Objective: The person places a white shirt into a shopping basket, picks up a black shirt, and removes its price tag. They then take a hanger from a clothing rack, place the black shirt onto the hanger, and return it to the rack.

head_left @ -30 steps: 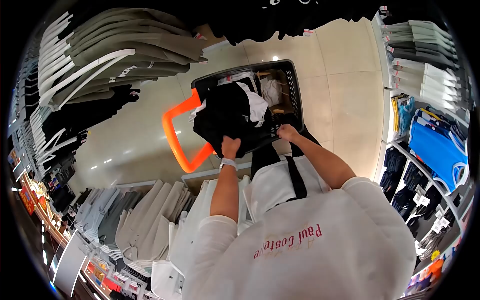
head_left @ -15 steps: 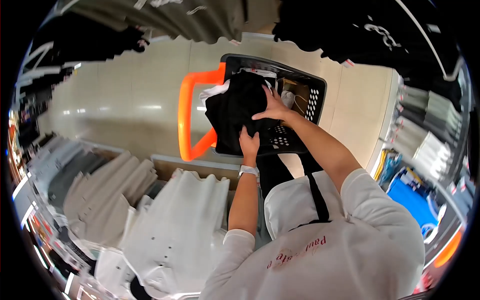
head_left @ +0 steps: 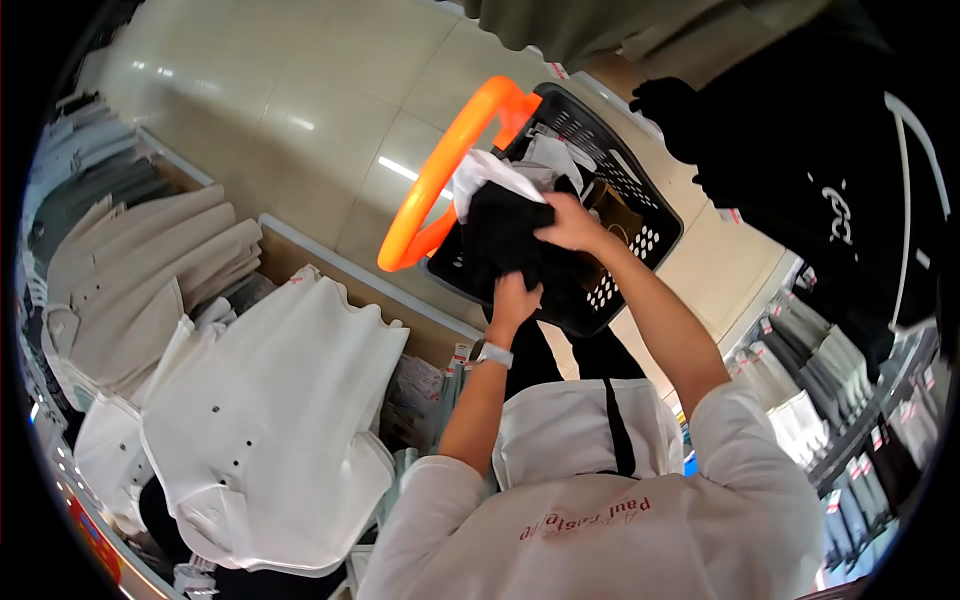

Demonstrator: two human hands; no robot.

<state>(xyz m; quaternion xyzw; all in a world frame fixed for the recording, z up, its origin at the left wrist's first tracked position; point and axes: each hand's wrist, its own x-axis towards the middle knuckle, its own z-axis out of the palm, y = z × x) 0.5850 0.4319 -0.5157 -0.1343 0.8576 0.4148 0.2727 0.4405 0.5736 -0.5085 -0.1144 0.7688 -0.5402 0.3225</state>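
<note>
A black plastic basket (head_left: 640,205) with an orange handle (head_left: 440,170) stands on the tiled floor in front of me, filled with clothes. A black garment (head_left: 495,240) lies on top of the pile, next to a white garment (head_left: 485,175). My left hand (head_left: 517,298) grips the near edge of the black garment. My right hand (head_left: 572,222) presses down on the garment's far side, fingers spread over the cloth. A watch with a pale strap (head_left: 494,354) sits on my left wrist.
White shirts (head_left: 270,420) and beige shirts (head_left: 140,270) hang on a rack at the left. Black garments (head_left: 830,170) hang at the upper right. Shelves of folded clothes (head_left: 830,400) stand at the right. Glossy tiled floor (head_left: 280,100) lies beyond the basket.
The view has swung left, so the basket now sits higher and to the right. My right hand stays pressed on top of the black garment while the left keeps hold of its near edge.
</note>
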